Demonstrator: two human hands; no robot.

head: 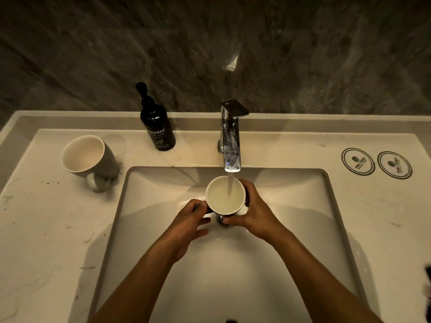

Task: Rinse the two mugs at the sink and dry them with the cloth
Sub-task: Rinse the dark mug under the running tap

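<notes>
While water runs from the tap, both hands hold one mug upright over the basin. The left hand (193, 217) grips the mug's dark handle, thumb and forefinger curled round it and the lower fingers loosely extended beneath. The right hand (250, 212) wraps round the opposite wall, fingers curled behind and under the body. Between them sits the round ceramic mug with a dark outside and a pale cream inside (225, 195), its mouth facing straight up and its axis vertical, already holding pale water to a good depth. The stream of water (230, 184) falls from the chrome single-lever tap (231, 136) directly above and lands right of the mug's centre. Just below the mug lies the metal drain (224, 222) of the white rectangular sink (303, 206).

The relation that matters next, in my judgement, is that the mug stands upright and full, directly over the drain: emptying it calls for tipping the mouth down into the basin, with the left hand on the handle best placed to turn it.

The second grey mug with a cream inside (89, 157) waits on the pale marble counter (46, 229), well to the left of the basin, tilted in this wide view with its handle toward the person; the left hand is nearer to it. A dark pump bottle of hand wash (157, 127) stands behind. No cloth is clearly in view.
</notes>
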